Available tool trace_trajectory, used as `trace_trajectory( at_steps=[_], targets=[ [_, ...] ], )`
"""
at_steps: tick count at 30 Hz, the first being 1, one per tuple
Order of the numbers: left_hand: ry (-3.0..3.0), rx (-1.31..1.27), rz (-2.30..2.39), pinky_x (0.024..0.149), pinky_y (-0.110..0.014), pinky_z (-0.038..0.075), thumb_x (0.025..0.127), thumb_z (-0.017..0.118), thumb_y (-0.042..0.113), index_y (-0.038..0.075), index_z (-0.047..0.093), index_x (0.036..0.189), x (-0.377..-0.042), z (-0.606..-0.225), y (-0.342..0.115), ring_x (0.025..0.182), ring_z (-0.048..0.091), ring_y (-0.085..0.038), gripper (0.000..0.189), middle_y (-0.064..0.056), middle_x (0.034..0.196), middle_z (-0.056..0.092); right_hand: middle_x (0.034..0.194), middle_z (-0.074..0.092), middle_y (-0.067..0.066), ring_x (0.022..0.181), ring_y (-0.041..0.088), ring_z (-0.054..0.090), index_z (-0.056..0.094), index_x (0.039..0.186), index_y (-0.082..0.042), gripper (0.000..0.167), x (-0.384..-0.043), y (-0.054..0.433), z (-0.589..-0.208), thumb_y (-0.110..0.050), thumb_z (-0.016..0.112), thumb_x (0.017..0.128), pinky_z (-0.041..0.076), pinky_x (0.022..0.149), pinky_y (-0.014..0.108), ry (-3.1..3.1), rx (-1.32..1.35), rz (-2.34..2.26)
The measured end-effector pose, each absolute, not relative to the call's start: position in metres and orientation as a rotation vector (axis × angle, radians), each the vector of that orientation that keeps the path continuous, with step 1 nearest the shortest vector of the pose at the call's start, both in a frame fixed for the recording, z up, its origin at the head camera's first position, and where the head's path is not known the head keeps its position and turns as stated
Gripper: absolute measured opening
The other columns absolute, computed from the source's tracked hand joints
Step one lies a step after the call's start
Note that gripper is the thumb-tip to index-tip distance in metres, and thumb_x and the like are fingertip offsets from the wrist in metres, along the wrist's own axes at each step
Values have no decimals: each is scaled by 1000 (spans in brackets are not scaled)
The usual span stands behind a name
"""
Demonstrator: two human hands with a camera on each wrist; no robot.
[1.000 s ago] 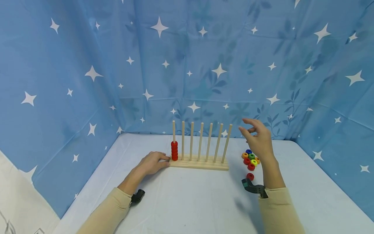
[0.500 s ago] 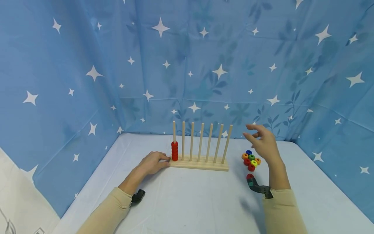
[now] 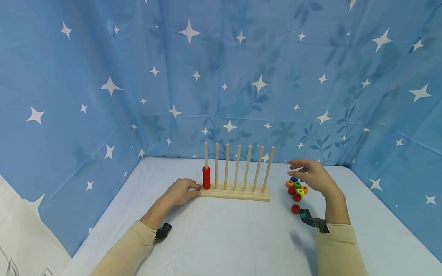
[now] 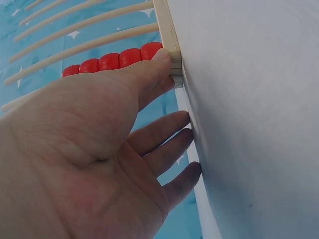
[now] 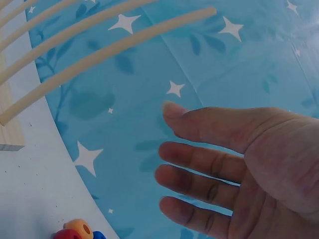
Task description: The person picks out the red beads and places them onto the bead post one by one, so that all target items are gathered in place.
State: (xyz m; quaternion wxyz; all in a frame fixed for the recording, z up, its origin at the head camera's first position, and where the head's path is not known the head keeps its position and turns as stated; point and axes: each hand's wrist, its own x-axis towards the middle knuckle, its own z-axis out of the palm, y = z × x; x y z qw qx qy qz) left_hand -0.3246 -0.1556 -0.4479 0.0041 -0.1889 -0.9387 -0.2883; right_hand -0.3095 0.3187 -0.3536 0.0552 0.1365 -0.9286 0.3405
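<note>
A wooden peg rack (image 3: 235, 194) stands on the table, with several upright pegs along its base. Stacked red beads (image 3: 206, 178) fill the lower part of its leftmost peg. My left hand (image 3: 180, 191) pinches the left end of the base between thumb and index finger; in the left wrist view its other fingertips (image 4: 185, 119) rest on the tabletop. My right hand (image 3: 312, 177) hovers with nothing in it, fingers loosely bent, just above and behind a cluster of loose beads: blue, green (image 3: 297, 185), yellow (image 3: 300, 192), orange (image 3: 289, 184) and red (image 3: 297, 197).
One red bead (image 3: 295, 209) lies apart, nearer the front, close to the right wrist camera (image 3: 312, 220). A white cloth (image 3: 228, 237) covers the table. Blue star-printed curtains (image 3: 221, 76) enclose the back and sides.
My right hand has come down and slightly to the right, from beside the peg tops to just over the loose beads. The left hand and the rack stay put.
</note>
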Motion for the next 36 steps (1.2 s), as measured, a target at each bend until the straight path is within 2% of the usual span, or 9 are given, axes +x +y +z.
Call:
trace_trajectory(
  at_steps=[8,14,26,36],
  targets=[
    [-2934,-592,-911,111,-57,47,97,75,23,13,79,123,-326,-449,-155,133,60,-39,28,-18,138,68,129,67,21,109,31,67,60,143,-3,53,-312,322,-360,-26,75,97,59,78,31,-2905,483,1114],
    [-2927,-603,-918,110,-55,48,97,75,24,13,80,122,-325,-448,-154,132,61,-37,27,-17,135,69,131,66,22,104,28,64,61,142,-4,55,-312,326,-366,-28,77,96,57,77,36,-2956,489,1151],
    [-2946,-581,-909,108,-53,50,97,75,25,15,76,128,-323,-448,-154,131,62,-33,33,-9,133,72,125,70,22,94,24,67,69,133,-4,41,-312,334,-371,-17,74,96,57,79,41,-2998,498,1191],
    [-2953,-558,-881,107,-54,51,96,76,27,18,78,126,-324,-448,-153,131,63,-33,32,-9,134,72,124,72,20,99,24,65,71,131,-2,42,-310,340,-375,-18,78,93,56,83,43,-3080,448,1166]
  ],
)
